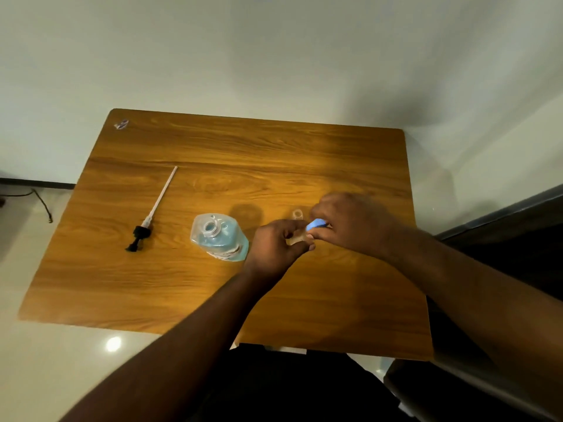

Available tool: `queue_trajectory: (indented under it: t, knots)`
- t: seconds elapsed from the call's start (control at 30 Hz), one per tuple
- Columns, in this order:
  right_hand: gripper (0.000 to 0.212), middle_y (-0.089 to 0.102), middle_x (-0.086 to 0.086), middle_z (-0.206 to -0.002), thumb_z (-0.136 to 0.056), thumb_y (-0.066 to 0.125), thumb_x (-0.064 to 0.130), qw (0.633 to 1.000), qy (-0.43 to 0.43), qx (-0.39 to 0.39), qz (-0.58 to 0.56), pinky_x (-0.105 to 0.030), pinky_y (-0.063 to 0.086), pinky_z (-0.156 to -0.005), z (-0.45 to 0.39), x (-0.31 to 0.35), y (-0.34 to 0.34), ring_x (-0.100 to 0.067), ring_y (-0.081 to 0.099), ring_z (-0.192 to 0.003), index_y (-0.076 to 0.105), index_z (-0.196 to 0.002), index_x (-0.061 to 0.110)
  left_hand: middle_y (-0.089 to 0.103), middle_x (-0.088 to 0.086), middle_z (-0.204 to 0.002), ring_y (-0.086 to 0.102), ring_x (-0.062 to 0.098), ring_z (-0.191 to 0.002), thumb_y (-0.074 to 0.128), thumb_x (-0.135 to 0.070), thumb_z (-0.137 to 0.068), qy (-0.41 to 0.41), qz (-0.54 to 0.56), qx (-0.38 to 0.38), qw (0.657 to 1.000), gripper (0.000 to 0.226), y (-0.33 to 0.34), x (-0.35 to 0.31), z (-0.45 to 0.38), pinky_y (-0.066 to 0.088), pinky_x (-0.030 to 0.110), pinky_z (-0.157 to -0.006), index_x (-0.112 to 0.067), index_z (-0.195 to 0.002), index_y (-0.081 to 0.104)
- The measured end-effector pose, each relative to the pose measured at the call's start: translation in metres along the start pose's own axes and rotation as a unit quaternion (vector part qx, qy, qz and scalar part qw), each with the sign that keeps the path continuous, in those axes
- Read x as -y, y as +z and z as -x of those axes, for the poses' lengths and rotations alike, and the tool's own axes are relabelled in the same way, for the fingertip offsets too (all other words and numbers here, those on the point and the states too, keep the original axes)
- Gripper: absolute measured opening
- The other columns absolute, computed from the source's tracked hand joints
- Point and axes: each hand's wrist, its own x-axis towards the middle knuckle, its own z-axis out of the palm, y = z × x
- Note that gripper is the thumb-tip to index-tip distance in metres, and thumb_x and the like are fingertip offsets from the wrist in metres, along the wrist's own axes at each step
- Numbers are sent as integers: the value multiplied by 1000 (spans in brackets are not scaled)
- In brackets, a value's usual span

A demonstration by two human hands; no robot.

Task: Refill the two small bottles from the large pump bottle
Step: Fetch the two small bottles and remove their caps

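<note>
Left hand [275, 242] grips a small bottle [295, 240] above the desk [304, 153], right of centre; right hand [344, 220] pinches its blue cap [316, 223], directly above along the bottle's axis. Open large bottle [217, 236] stands just left, nearer the left hand. Second small bottle [297, 213] just behind.

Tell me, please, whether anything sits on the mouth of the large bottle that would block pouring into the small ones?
Nothing visible does. The large bottle has an open neck; its pump lies apart on the table, to its left.
</note>
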Motion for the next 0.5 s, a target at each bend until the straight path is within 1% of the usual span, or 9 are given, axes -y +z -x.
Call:
queue_trajectory:
  t: [0.07, 0.1, 0.17, 0.2, 0.27, 0.33, 0.4, 0.47, 0.5]
  knots:
    - [26, 56, 1, -113, -91, 59, 20, 997, -72, 20, 32, -33, 52, -76, 0, 10, -1, -16, 54, -101, 62, -116, 22, 74, -5, -90, 68, 16, -88, 81, -22, -74, 4, -10, -3, 1000, 25, -5, 4, 2, 55, 45, -79, -22, -99, 74]
    - [30, 55, 1, -115, -90, 58, 11, 993, -106, 24, 39, -34, 53, -77, 1, 12, -1, -16, 52, -104, 61, -117, 23, 73, -7, -90, 68, 15, -88, 81, -21, -75, 2, -10, 1, 1000, 21, -7, 4, 2, 55, 45, -81, -23, -94, 73]
    - [39, 51, 1, -120, -87, 59, 3, 993, -117, 32, 12, -35, 53, -79, 4, 15, 0, -15, 49, -107, 58, -118, 26, 69, -11, -83, 68, 16, -88, 81, -18, -75, 0, -10, 13, 1000, 22, -10, 4, 2, 56, 44, -82, -32, -83, 67]
    - [44, 48, 1, -124, -84, 65, 7, 994, -104, 37, -10, -35, 53, -81, 6, 15, 1, -15, 48, -109, 55, -122, 27, 67, -12, -80, 68, 18, -87, 81, -18, -74, -3, -8, 17, 1000, 24, -10, 5, 2, 55, 45, -81, -34, -81, 65]
    - [57, 44, 3, -131, -78, 74, 33, 998, -39, 44, -31, -33, 52, -85, 9, 16, 5, -13, 48, -113, 49, -129, 31, 70, -9, -85, 68, 18, -87, 79, -20, -75, -2, -5, 24, 1000, 17, -7, 8, 1, 55, 46, -79, -24, -90, 70]
    - [54, 55, 3, -121, -78, 66, 54, 996, 69, 42, -46, -33, 52, -79, 9, 19, 4, -12, 54, -100, 53, -123, 28, 74, -6, -94, 69, 13, -89, 74, -24, -77, 13, -4, 34, 999, 26, -4, 9, -1, 56, 46, -79, -22, -103, 73]
    - [36, 65, 0, -103, -85, 60, 49, 991, 122, 33, -54, -36, 53, -73, 8, 24, 4, -15, 59, -86, 60, -111, 23, 75, -6, -98, 68, 11, -91, 75, -24, -78, 11, -8, 37, 999, 27, 0, 9, -1, 55, 45, -80, -26, -105, 73]
    - [23, 65, -1, -104, -90, 58, 30, 993, 106, 31, -39, -37, 53, -75, 8, 28, 3, -18, 60, -88, 61, -112, 22, 74, -4, -101, 67, 12, -92, 78, -19, -77, 4, -8, 30, 999, 31, 2, 10, -1, 55, 43, -83, -23, -107, 72]
    - [25, 62, -1, -107, -91, 56, 21, 996, 82, 33, -29, -37, 53, -77, 10, 29, 2, -18, 59, -93, 60, -116, 23, 74, -3, -100, 66, 13, -91, 79, -18, -77, 3, -7, 31, 999, 31, 4, 11, -1, 55, 41, -83, -22, -107, 72]
